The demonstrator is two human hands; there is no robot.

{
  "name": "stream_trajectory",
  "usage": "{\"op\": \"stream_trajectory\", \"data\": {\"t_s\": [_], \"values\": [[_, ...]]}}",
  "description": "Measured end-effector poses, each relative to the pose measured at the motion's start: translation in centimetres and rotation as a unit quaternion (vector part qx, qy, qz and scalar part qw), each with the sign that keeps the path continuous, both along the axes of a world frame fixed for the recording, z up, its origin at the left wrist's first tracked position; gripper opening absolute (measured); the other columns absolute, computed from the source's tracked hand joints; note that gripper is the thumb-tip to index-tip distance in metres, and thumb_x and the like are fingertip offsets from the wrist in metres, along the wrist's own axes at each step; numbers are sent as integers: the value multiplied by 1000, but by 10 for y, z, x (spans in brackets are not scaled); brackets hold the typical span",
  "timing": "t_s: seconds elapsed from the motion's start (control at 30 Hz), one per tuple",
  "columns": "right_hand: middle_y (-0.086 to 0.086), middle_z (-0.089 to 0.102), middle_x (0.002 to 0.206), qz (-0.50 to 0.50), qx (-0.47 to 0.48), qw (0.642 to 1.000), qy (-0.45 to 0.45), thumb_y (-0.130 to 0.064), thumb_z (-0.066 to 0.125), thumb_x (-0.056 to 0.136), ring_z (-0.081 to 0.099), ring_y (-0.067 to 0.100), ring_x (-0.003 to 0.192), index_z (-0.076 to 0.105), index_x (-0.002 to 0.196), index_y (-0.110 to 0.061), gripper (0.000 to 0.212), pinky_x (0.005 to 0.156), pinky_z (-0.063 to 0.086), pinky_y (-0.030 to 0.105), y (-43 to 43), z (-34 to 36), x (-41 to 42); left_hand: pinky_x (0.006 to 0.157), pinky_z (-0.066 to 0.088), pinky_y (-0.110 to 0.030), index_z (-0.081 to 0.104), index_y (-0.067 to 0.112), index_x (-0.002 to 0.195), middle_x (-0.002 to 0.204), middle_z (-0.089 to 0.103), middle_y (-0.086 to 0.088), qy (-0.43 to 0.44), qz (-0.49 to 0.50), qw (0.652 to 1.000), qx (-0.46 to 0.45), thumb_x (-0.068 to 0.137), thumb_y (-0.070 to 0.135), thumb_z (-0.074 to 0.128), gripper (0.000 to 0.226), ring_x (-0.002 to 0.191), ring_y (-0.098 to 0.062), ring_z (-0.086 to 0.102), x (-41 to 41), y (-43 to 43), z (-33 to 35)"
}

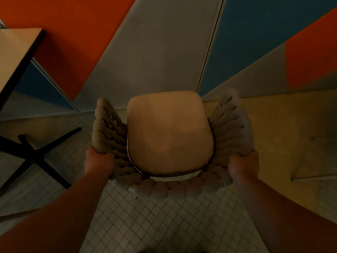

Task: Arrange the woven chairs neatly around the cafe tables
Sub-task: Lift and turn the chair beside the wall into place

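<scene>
A woven chair (175, 190) with a thick braided grey back and a tan seat cushion (169, 132) fills the middle of the head view, seen from above and behind. My left hand (97, 164) grips the left rear corner of the woven rim. My right hand (243, 166) grips the right rear corner. A cafe table (16, 52) with a light top and dark edge stands at the upper left, apart from the chair. The chair's legs are hidden under the seat.
The table's black cross base (34, 154) spreads over the small-tiled floor (145, 225) at the left. A wall (164, 42) painted in orange, grey and blue panels rises just beyond the chair. A pale floor area (291, 125) lies to the right.
</scene>
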State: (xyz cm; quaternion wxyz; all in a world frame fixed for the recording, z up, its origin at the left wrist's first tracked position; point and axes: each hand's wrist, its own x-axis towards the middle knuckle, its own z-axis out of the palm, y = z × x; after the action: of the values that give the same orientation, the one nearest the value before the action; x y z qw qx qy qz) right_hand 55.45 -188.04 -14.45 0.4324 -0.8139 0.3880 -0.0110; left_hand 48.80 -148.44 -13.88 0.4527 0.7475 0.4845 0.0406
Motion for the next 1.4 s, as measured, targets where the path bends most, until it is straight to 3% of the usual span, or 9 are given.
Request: {"op": "stream_trajectory", "data": {"t_s": [0.27, 0.5, 0.7, 0.87, 1.07, 1.17, 1.23, 1.3, 1.4], "values": [[23, 65, 123, 93, -43, 995, 0, -26, 67, 93, 63, 46, 104, 50, 138, -12, 50, 77, 50, 47, -3, 11, 17, 86, 53, -57, 45, 13, 136, 122, 61, -23, 9, 79, 997, -9, 86, 14, 65, 54, 103, -45, 61, -60, -31, 2], [21, 65, 121, 197, -68, 978, -6, -37, 65, 95, 62, 40, 96, 55, 133, -12, 47, 73, 42, 37, 10, 15, 65, 79, 49, -47, 43, 13, 132, 122, 62, -23, -17, 174, 984, -19, 85, 14, 64, 52, 101, -43, 62, -90, -57, -8], [21, 65, 121, 241, -91, 966, -2, -33, 62, 96, 63, 42, 102, 58, 129, -12, 40, 76, 40, 35, 32, 15, 104, 82, 51, -48, 40, 14, 125, 119, 61, -19, -23, 213, 976, -27, 86, 13, 63, 45, 98, -38, 61, -92, -64, -10], [20, 65, 123, 258, -105, 960, 7, -37, 62, 96, 63, 42, 104, 58, 130, -12, 42, 80, 47, 39, 34, 16, 122, 74, 45, -39, 38, 21, 113, 102, 58, -9, -49, 235, 970, -23, 81, 12, 70, 46, 83, -26, 57, -89, -78, -8], [25, 61, 127, 243, -127, 962, -1, -29, 62, 96, 62, 46, 106, 53, 133, -7, 44, 79, 50, 44, 37, 21, 118, 75, 40, -41, 38, 7, 132, 112, 60, -21, -39, 230, 972, -18, 81, 8, 70, 59, 99, -39, 62, -86, -82, 1], [26, 44, 141, 225, -137, 965, -4, -28, 64, 95, 54, 51, 116, 40, 145, -5, 60, 89, 53, 54, 44, 31, 102, 83, 45, -45, 33, 5, 138, 129, 58, -30, -17, 214, 977, -22, 84, 7, 66, 64, 113, -47, 59, -87, -79, 6], [23, 37, 148, 273, -161, 948, 8, -30, 68, 92, 50, 48, 123, 31, 153, -10, 74, 91, 52, 52, 49, 32, 79, 101, 43, -53, 23, 4, 150, 146, 45, -30, 13, 186, 982, -19, 86, 12, 67, 79, 130, -48, 49, -87, -74, 9], [21, 19, 161, 334, -195, 921, 38, -31, 68, 93, 39, 47, 135, 19, 161, -12, 85, 101, 46, 51, 53, 28, 48, 118, 27, -56, 5, 7, 159, 163, 19, -26, 69, 106, 992, 16, 86, 26, 68, 98, 148, -43, 23, -91, -68, 10], [21, -6, 167, 409, -256, 872, 81, -41, 67, 93, 9, 45, 151, 26, 159, -9, 84, 119, 28, 52, 54, 21, 9, 121, -4, -60, -4, 28, 161, 170, -7, -12, 154, -121, 967, 160, 84, 61, 58, 104, 154, -31, -13, -101, -44, 5]]}}
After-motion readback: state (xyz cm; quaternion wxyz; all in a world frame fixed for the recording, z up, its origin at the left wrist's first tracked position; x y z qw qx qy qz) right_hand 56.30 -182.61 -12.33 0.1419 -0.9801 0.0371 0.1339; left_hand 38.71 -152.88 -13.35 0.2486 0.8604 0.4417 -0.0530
